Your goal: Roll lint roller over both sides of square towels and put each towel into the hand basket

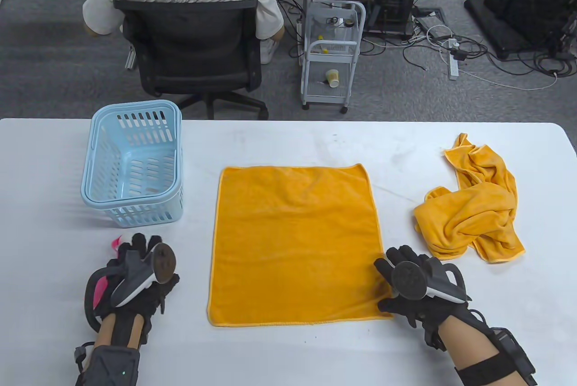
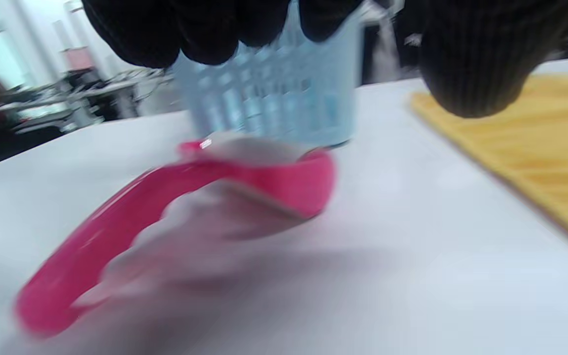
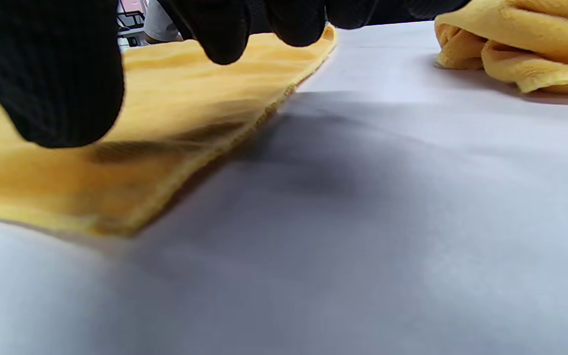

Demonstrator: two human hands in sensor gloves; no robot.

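Note:
An orange square towel [image 1: 293,241] lies spread flat in the middle of the white table [image 1: 315,354]. My right hand [image 1: 392,259] hovers over its near right corner, with the fingers [image 3: 225,29] loosely bent just above the cloth [image 3: 156,128] and gripping nothing. A pink lint roller [image 2: 190,197] lies on the table at the left, mostly hidden under my left hand [image 1: 148,246] in the table view. The fingers [image 2: 205,29] of that hand hang above the roller without holding it. The light blue hand basket [image 1: 133,165] stands empty beyond the left hand.
A crumpled heap of orange towels [image 1: 478,210] lies at the right of the table, also in the right wrist view [image 3: 520,49]. Beyond the far table edge a person sits in a black office chair [image 1: 194,48], next to a white trolley [image 1: 331,57].

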